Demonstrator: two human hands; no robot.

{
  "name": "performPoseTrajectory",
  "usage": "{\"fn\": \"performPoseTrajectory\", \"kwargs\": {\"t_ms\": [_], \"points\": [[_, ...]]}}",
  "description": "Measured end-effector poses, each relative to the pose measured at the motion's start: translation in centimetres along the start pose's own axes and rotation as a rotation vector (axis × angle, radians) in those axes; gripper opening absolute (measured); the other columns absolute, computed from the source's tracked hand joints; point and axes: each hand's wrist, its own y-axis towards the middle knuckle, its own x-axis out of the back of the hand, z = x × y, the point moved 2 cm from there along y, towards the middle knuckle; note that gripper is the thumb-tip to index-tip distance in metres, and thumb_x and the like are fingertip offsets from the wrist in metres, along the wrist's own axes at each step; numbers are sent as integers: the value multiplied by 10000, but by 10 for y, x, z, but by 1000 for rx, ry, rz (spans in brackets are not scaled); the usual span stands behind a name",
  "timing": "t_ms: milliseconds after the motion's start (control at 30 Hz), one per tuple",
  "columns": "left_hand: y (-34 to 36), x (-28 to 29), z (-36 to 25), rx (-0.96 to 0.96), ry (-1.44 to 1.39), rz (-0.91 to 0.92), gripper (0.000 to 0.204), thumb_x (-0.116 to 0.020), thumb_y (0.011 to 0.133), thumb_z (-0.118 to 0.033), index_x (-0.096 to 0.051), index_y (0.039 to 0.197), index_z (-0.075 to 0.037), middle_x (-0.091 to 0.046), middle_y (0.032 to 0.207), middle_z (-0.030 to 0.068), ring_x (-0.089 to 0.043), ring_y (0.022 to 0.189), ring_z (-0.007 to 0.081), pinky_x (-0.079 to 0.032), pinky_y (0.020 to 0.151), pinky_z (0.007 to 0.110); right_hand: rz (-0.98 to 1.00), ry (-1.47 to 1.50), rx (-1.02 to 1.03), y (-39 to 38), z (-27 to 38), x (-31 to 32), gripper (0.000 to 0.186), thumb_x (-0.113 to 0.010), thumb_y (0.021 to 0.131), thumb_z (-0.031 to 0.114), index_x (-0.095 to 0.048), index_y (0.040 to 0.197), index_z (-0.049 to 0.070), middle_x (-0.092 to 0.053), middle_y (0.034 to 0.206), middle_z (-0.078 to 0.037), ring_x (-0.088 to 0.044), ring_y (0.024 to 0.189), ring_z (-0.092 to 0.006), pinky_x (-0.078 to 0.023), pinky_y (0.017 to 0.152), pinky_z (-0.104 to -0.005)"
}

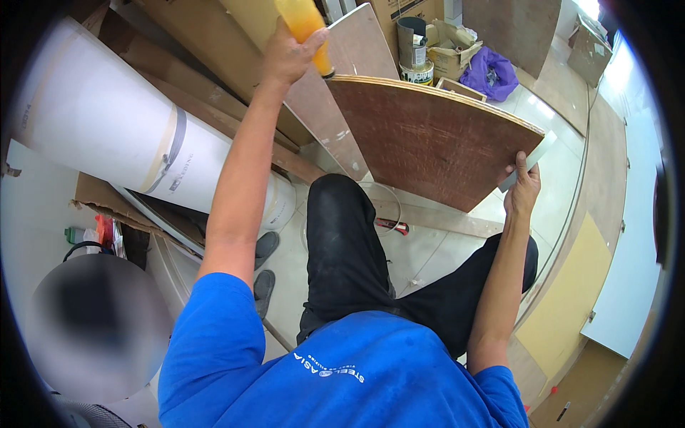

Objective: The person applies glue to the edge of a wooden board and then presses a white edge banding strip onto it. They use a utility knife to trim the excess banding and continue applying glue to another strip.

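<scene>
My left hand [291,53] is wrapped round a squeeze bottle [305,20] of yellow-orange liquid, tilted with its dark tip down at the upper left corner of a plywood board [421,135]. The board stands on edge before my knees, its reddish-brown face toward me and its pale layered edge on top. At its right end my right hand [523,185] grips the side, fingertips on the face. A pale flat strip [539,153] lies along that end by the same hand; whether it is fixed there I cannot tell.
Below the board, a red-and-black cutter [392,226] lies on the tiled floor beside a wire loop. A big white roll [143,128] leans at left. Behind stand cans [416,73], a cardboard box [449,53] and a purple bag [489,73]. Grey slippers [265,285] sit by my left leg.
</scene>
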Motion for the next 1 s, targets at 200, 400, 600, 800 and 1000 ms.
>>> {"fn": "performPoseTrajectory", "kwargs": {"t_ms": [200,400,600,800,1000], "points": [[-7,-52,-46,5,-220,48,586,-774,893,-147,-496,1397,-38,-702,1102,138,-703,1021,259,-546,900,360,-10,15,18,-1,1,-1,232,-790,932,239,-671,1041,72,-642,776,10,-588,604,-82,-462,506,-224],[-8,-9,-30,37,-39,112,434,-790,890,-290,-590,1190,-49,-743,1028,121,-732,947,278,-568,842,408,-16,5,3,0,-1,2,242,-802,921,225,-684,1064,70,-645,778,18,-577,609,-73,-424,506,-208],[-4,-38,-44,20,-83,52,466,-806,882,-299,-588,1195,-31,-744,1018,128,-735,925,266,-575,832,386,-18,19,21,3,-6,3,262,-806,919,229,-707,1099,67,-664,827,32,-582,620,-64,-422,509,-197],[-10,-127,-166,-212,-276,210,527,-800,875,-294,-559,1258,-25,-740,1028,147,-735,942,292,-572,836,384,-49,17,35,4,-9,5,326,-811,913,213,-700,1171,47,-677,895,18,-591,658,-68,-482,575,-208],[-8,-189,-261,-496,-263,168,644,-785,871,-255,-465,1367,2,-705,1064,235,-699,979,416,-556,832,471,-51,46,15,2,-3,2,363,-812,906,164,-690,1209,6,-692,939,-1,-589,701,-74,-509,612,-227]]}}
